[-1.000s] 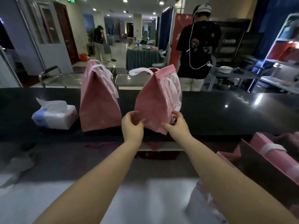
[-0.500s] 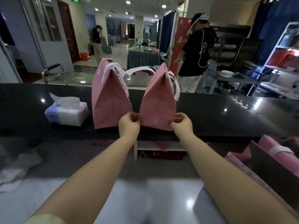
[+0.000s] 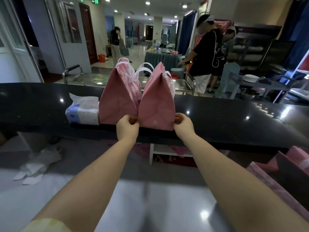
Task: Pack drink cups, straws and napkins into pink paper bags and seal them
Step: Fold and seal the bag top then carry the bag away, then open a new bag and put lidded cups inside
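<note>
Pink paper bag [image 3: 156, 104] upright, handles up

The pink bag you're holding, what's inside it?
Can't tell. The held pink bag is folded shut, white handles poking out on top. Both hands, left hand and right hand, pinch its bottom corners.

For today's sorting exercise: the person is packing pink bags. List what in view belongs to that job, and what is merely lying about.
Belongs to the job:
- right bag, held at its base by left hand and right hand
- left bag
- tissue box

Lying about:
- crumpled paper
- plates
- red bucket
</note>
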A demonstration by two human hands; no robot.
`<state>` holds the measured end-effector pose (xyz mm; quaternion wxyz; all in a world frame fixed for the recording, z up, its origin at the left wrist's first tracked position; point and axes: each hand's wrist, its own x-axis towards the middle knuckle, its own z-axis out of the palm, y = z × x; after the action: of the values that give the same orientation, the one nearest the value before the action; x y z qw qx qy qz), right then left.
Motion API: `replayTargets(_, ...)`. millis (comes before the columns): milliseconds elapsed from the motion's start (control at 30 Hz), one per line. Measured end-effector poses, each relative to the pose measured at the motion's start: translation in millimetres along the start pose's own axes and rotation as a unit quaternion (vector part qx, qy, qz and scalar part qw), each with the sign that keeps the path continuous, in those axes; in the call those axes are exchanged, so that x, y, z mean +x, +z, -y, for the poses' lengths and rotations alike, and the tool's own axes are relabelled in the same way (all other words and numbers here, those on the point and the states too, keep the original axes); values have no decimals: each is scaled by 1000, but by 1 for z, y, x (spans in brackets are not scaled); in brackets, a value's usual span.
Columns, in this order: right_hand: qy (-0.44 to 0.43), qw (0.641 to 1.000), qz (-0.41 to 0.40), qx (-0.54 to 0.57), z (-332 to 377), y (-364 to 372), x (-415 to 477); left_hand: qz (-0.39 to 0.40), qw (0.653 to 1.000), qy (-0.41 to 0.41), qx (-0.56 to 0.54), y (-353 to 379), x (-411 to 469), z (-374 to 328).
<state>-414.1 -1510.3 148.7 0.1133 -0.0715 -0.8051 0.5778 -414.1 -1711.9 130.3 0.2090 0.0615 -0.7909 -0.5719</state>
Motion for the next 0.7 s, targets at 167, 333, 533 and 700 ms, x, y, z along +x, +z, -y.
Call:
replayTargets(167, -29, 999, -19, -17, 6, -16, -9, -13, 996, 86, 24, 6, -17, -14)
replayTargets(333, -89, 993, -47, -59, 12, -40, -31, 73, 953, 257, 142, 23, -42, -36)
replayTargets(533, -128, 963, -45, -235, -4, -91, -83, 175, 890, 329, 263, 67, -92, -54)
replayTargets(700, -114, 903, -98, -402, 1, -163, -121, 206, 841, 406, 291, 114, -132, -88)
